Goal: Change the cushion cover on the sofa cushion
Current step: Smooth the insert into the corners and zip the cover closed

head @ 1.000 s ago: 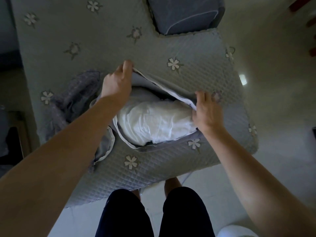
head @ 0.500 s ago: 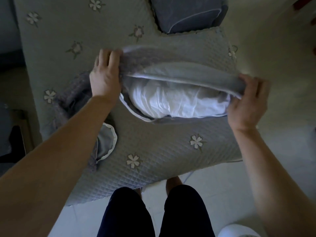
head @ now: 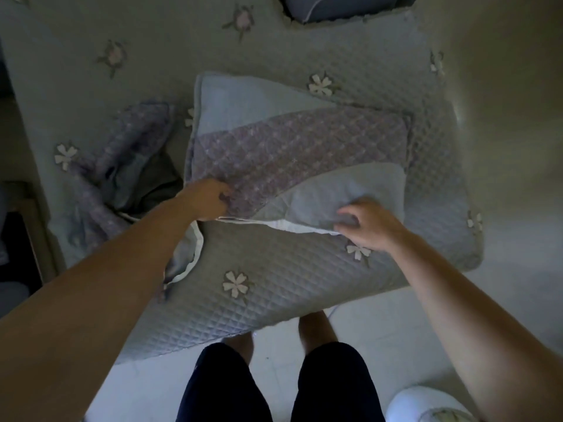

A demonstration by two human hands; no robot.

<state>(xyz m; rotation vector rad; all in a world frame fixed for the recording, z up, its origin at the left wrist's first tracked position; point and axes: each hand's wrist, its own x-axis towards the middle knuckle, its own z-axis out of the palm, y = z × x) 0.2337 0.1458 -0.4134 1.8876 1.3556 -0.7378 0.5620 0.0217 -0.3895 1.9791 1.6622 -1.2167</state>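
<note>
The cushion in its cover [head: 292, 147] lies flat on the quilted sofa, showing a purple patterned band between pale blue corners. Along its near edge a thin strip of the white inner cushion [head: 292, 228] still peeks out of the opening. My left hand [head: 210, 197] pinches the near left corner of the cover. My right hand [head: 368, 223] grips the near edge of the pale blue corner, fingers curled into the fabric. A second crumpled purple cover [head: 122, 166] lies to the left on the sofa.
The grey quilted sofa throw [head: 274, 284] with white flowers hangs over the seat's front edge. A dark cushion [head: 341, 7] sits at the back. My legs stand on the pale floor below. A white round object [head: 426, 403] is at bottom right.
The cushion was held up with its opening wide and the white insert showing. It has been laid flat with the opening nearly closed, and both hands have come down to its near edge.
</note>
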